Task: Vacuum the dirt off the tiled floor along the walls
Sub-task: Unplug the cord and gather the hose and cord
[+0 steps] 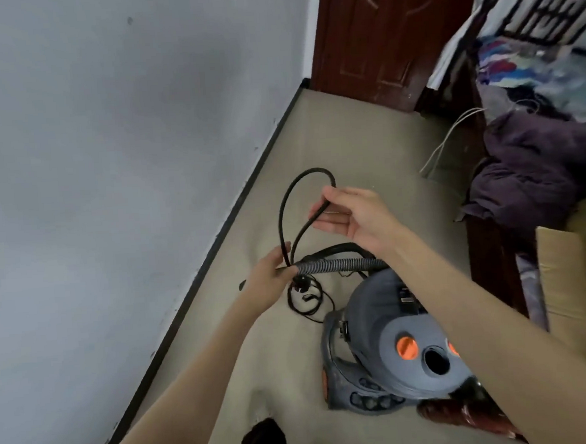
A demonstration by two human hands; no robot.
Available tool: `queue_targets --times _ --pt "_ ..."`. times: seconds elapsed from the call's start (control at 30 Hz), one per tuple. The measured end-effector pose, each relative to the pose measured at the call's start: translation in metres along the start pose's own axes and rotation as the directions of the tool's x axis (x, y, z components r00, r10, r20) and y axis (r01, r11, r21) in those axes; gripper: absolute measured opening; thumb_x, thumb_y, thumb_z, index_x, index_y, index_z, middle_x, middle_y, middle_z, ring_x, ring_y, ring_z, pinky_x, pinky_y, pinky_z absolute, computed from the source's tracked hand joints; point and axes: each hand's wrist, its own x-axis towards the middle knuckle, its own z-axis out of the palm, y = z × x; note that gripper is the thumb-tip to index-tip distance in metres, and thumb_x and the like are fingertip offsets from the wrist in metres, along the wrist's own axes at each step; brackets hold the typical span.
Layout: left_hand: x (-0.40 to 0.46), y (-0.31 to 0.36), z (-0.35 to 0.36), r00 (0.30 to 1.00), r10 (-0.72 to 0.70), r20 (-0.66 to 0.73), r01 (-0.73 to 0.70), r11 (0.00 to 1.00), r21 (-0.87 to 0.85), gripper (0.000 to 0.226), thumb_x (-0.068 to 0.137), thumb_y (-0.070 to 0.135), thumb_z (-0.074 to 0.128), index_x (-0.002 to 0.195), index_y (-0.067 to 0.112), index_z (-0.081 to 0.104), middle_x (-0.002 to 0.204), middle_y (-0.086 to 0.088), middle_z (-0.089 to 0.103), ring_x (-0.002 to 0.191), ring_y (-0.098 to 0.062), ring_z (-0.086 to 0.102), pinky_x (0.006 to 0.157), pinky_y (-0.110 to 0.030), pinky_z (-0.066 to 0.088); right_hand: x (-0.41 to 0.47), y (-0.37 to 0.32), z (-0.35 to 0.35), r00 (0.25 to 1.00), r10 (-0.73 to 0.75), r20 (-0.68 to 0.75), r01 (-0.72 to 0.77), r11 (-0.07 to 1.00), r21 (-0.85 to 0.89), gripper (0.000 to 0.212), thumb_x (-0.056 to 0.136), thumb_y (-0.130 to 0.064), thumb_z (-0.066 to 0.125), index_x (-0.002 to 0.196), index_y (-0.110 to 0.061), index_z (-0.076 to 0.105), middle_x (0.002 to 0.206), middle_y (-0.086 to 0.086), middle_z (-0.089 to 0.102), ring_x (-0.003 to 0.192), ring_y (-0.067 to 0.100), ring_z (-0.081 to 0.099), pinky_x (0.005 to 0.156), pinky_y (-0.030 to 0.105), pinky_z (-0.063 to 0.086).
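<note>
Nearest, at five o'clock, a grey vacuum cleaner with orange caps stands on the beige floor. Just beyond, at centre, the left hand grips a black power cord and the ribbed hose together. At one o'clock the right hand pinches the cord's loop. Far off at twelve, a brown door closes the wall's line.

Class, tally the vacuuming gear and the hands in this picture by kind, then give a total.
Grey canister vacuum cleaner with orange caps: 1
Grey ribbed plastic hose: 1
Black power cord: 1
Hands, left hand and right hand, both holding the cord: 2
Total: 5
</note>
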Motion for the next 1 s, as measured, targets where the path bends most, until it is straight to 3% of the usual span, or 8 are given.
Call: queue_targets --times 0.13,0.27,0.37,0.43,0.5,0.6,0.77,1.0 --pt "0.044 0.001 0.004 0.999 0.014 0.045 -0.016 0.999 0.043 0.013 0.089 0.006 0.061 0.097 0.017 0.062 0.089 0.002 0.066 0.094 -0.022 0.062 0.094 -0.042 0.049 0.021 -0.013 0.001 0.998 -0.014 -0.059 0.018 0.997 0.071 0.02 0.097 -0.012 0.057 0.081 -0.001 0.063 0.073 0.013 0.073 0.065 0.02 0.072 0.066 0.031 0.062" --pt "0.076 0.0 0.011 0.998 -0.026 0.062 0.015 0.986 0.164 0.025 0.09 0.011 0.059 0.069 0.024 0.06 0.076 -0.008 0.071 0.081 -0.029 0.067 0.084 -0.047 0.053 0.03 -0.007 -0.021 0.973 -0.05 -0.224 0.077 0.991 0.112 0.017 0.098 -0.008 0.055 0.086 0.001 0.063 0.084 0.017 0.071 0.073 0.021 0.072 0.069 0.028 0.061" --pt "0.089 0.003 0.026 0.988 -0.144 0.058 0.147 0.988 -0.048 0.025 0.092 0.006 0.056 0.068 0.013 0.06 0.08 -0.019 0.068 0.085 -0.036 0.067 0.083 -0.048 0.055 0.023 0.019 -0.051 0.923 -0.059 -0.38 -0.037 0.97 -0.24 0.007 0.096 -0.01 0.059 0.094 -0.007 0.066 0.106 0.021 0.068 0.09 0.026 0.068 0.085 0.028 0.056" --pt "0.093 0.006 0.036 0.972 -0.221 0.077 0.232 0.954 -0.189 0.018 0.093 0.007 0.055 0.075 0.005 0.057 0.082 -0.018 0.066 0.077 -0.026 0.068 0.072 -0.036 0.059 0.012 0.044 -0.068 0.939 -0.011 -0.343 -0.195 0.805 -0.56 0.019 0.096 -0.015 0.06 0.113 -0.008 0.066 0.118 0.014 0.066 0.107 0.025 0.062 0.094 0.025 0.046" --pt "0.096 0.011 0.044 0.96 -0.254 0.118 0.277 0.925 -0.26 0.013 0.095 0.008 0.054 0.088 -0.003 0.057 0.086 -0.017 0.067 0.079 -0.023 0.068 0.071 -0.03 0.058 0.001 0.069 -0.08 0.964 0.094 -0.25 -0.241 0.708 -0.664 0.039 0.097 -0.017 0.06 0.134 -0.007 0.055 0.135 0.008 0.058 0.123 0.018 0.054 0.091 0.012 0.037" --pt "0.099 0.024 0.053 0.952 -0.256 0.17 0.296 0.915 -0.275 0.015 0.095 0.009 0.053 0.096 -0.005 0.059 0.088 -0.013 0.068 0.086 -0.024 0.069 0.071 -0.025 0.058 -0.003 0.093 -0.086 0.978 0.129 -0.164 -0.208 0.647 -0.734 0.049 0.097 -0.022 0.06 0.143 -0.014 0.048 0.146 -0.001 0.05 0.132 0.011 0.045 0.089 0.005 0.026" --pt "0.097 0.04 0.06 0.956 -0.217 0.198 0.264 0.93 -0.257 0.016 0.094 0.011 0.056 0.08 0.007 0.062 0.088 -0.012 0.07 0.085 -0.022 0.07 0.077 -0.029 0.058 0.019 0.111 -0.088 0.995 0.012 -0.097 -0.087 0.562 -0.823 0.033 0.096 -0.023 0.06 0.127 -0.015 0.065 0.12 0.011 0.064 0.111 0.025 0.055 0.097 0.037 0.042" --pt "0.103 0.014 0.063 0.931 -0.337 0.14 0.365 0.869 -0.334 0.017 0.091 0.009 0.06 0.091 -0.008 0.062 0.084 -0.017 0.07 0.078 -0.022 0.071 0.072 -0.028 0.059 0.049 0.145 -0.093 0.998 -0.057 -0.015 0.024 0.632 -0.775 0.02 0.094 -0.017 0.063 0.094 0.0 0.074 0.087 0.017 0.067 0.078 0.024 0.054 0.074 0.035 0.039"
